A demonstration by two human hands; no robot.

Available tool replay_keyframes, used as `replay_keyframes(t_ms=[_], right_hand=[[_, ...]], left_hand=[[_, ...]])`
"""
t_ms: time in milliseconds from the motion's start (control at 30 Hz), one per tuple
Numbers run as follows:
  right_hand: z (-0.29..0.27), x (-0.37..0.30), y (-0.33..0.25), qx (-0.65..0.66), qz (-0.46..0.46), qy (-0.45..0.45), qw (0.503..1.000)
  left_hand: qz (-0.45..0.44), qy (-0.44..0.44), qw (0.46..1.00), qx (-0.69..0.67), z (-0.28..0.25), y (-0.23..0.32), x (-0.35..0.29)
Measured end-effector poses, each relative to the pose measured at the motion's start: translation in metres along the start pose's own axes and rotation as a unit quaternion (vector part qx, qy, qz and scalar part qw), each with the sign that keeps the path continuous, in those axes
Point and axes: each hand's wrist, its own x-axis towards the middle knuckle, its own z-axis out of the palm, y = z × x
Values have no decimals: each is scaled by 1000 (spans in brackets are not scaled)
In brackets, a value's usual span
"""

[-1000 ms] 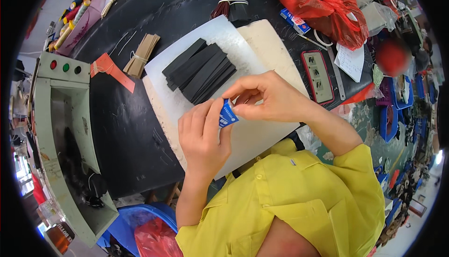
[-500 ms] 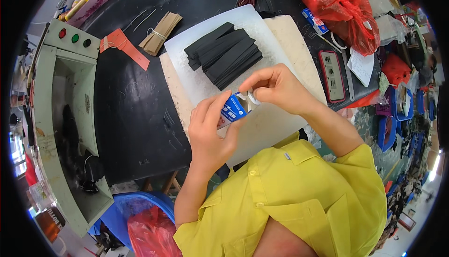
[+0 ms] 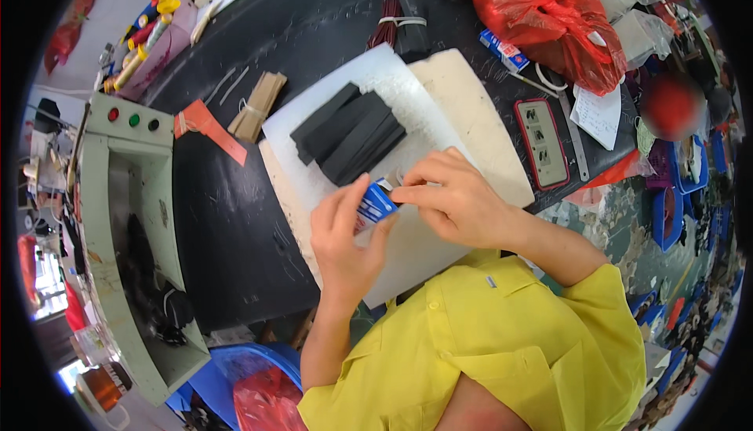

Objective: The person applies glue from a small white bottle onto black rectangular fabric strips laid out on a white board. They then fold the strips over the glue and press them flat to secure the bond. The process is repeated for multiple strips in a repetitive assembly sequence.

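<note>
At five o'clock from the black strips, there's the little blue box, pinched between thumb and fingers of the left hand! Looks light, probably thin card and easily dented, so a gentle grip along its sides should suit. The left hand points up from six o'clock; the right hand angles from four, fingers bunched at the box's end, pinching what, I can't tell.

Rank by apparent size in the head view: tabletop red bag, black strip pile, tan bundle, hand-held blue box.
Tabletop red bag
Black strip pile
Smallest, order unsure: tan bundle and hand-held blue box; the left hand partly covers the box, probably nearer the camera.
</note>
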Motion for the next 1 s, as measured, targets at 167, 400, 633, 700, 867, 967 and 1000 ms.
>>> replay_keyframes(t_ms=[167, 400, 633, 700, 867, 967, 1000], right_hand=[[-16, 8, 14, 194, 149, 40, 969], [-20, 6, 64, 434, 264, 107, 855], [-23, -4, 109, 601, 361, 155, 697], [-25, -9, 112, 607, 362, 157, 690], [-27, -10, 124, 597, 363, 176, 693], [-24, -9, 126, 567, 360, 188, 716], [-27, -9, 127, 551, 360, 193, 728]], left_hand=[[86, -33, 994, 61, 6, 11, 20], [256, -107, 937, 213, 24, 40, 90], [320, -218, 868, 311, 62, 42, 150], [344, -233, 847, 332, 71, 46, 161], [383, -258, 809, 364, 81, 56, 181], [387, -261, 810, 355, 88, 57, 180], [389, -258, 814, 347, 92, 58, 182]])
